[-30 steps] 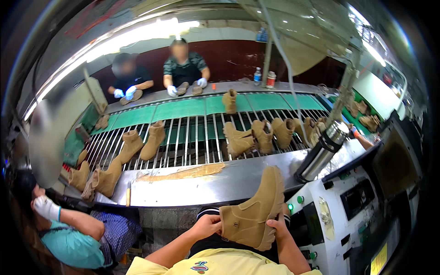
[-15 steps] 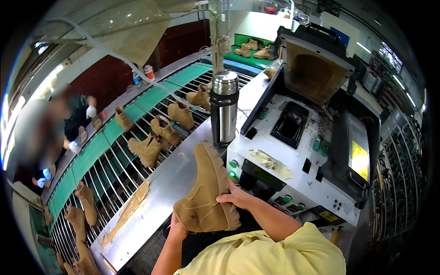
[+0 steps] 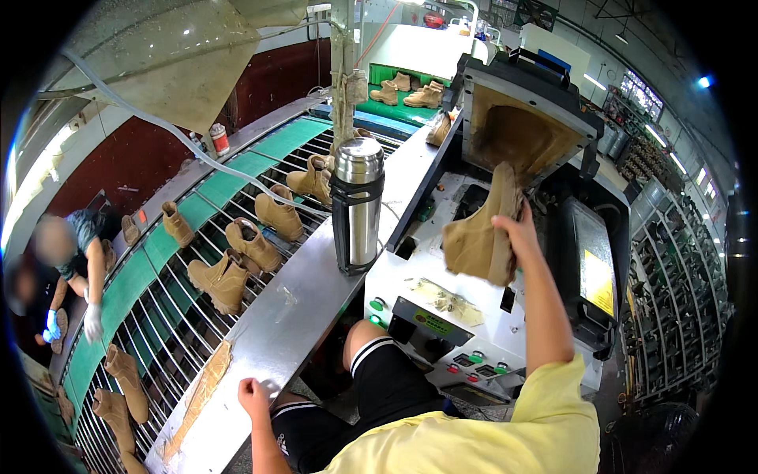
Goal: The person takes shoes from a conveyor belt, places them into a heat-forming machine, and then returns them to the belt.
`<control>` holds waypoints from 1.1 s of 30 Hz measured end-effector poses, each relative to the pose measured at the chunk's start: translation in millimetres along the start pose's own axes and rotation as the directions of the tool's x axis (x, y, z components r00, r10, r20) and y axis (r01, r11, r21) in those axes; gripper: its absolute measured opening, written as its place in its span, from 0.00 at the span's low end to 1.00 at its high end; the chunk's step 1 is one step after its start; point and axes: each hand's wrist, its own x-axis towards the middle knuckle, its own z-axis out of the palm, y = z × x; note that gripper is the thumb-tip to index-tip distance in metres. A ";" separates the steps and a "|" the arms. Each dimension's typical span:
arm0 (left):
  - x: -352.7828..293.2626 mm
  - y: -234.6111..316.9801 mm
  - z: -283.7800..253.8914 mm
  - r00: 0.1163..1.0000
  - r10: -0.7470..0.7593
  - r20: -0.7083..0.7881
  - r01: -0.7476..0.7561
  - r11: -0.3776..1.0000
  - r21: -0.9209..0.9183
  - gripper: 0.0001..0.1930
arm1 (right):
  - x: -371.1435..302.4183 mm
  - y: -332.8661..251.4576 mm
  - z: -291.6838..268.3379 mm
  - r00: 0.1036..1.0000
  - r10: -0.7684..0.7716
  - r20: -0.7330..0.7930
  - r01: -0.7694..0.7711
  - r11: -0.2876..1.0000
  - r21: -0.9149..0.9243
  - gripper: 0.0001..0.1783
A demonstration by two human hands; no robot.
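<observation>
My right hand [image 3: 521, 231] grips a tan ankle boot [image 3: 479, 238] by its sole. The boot is raised over the white machine [image 3: 436, 286], toe pointing up, near the raised padded lid [image 3: 525, 118]. The boot hides most of the machine's well. My left hand [image 3: 254, 397] hovers by the near edge of the metal ledge [image 3: 276, 328], fingers curled with nothing in them. Ahead of it, several tan boots stand on the bar conveyor [image 3: 162, 336], among them one boot [image 3: 221, 282] close to the ledge.
A steel thermos flask [image 3: 358, 205] stands on the ledge beside the machine. A dark side unit [image 3: 586, 261] adjoins the machine at right. Co-workers with gloved hands [image 3: 92, 322] work across the conveyor at far left. More boots [image 3: 426, 95] rest on a green surface at the back.
My right hand has carried the boot up and rightward over the machine. My left hand has let go of the boot and moved left. The view has shifted slightly.
</observation>
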 end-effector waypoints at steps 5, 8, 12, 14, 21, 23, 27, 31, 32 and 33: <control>-4.7 -37.5 -17.9 0.988 -0.086 -0.127 0.069 0.989 -0.131 0.04 | 97.7 -13.6 0.4 0.966 0.190 -0.175 -0.258 0.758 -0.599 0.65; -3.0 -30.5 -13.9 0.983 -0.019 -0.182 0.034 0.996 0.082 0.05 | 121.0 -1.4 24.7 0.949 0.239 -0.204 -0.312 0.631 -0.710 0.66; -2.5 -37.6 -12.3 0.973 -0.005 -0.231 0.031 0.994 0.107 0.05 | 150.7 44.2 46.3 0.899 0.357 -0.256 -0.429 0.591 -0.683 0.67; -1.3 -39.7 -8.4 0.979 -0.051 -0.197 0.065 0.996 0.066 0.05 | 173.6 91.5 35.7 0.897 0.300 -0.325 -0.443 0.609 -0.658 0.61; -3.3 -31.9 -8.4 0.962 -0.007 -0.272 0.084 0.958 0.273 0.05 | 174.3 100.3 49.0 0.911 0.398 -0.104 -0.351 0.619 -0.703 0.50; -5.6 -30.0 -10.5 0.961 0.000 -0.275 0.083 0.954 0.289 0.05 | 158.6 102.4 62.4 0.908 0.364 -0.209 -0.389 0.542 -0.745 0.55; -7.6 -26.7 -9.3 0.958 0.012 -0.285 0.083 0.945 0.315 0.05 | 133.3 81.5 70.3 0.887 0.401 -0.227 -0.411 0.465 -0.784 0.63; -6.6 -23.1 -6.0 0.965 0.039 -0.258 0.045 0.949 0.311 0.05 | 106.4 73.5 62.2 0.921 0.329 -0.207 -0.352 0.481 -0.803 0.48; -7.0 -16.2 -6.0 0.964 0.047 -0.260 0.039 0.948 0.316 0.05 | 88.2 68.8 65.4 0.946 0.262 -0.192 -0.301 0.483 -0.823 0.45; -7.1 -15.5 -5.6 0.963 -0.003 -0.269 0.082 0.955 0.283 0.06 | 69.4 69.4 65.5 0.964 0.194 -0.181 -0.253 0.477 -0.841 0.43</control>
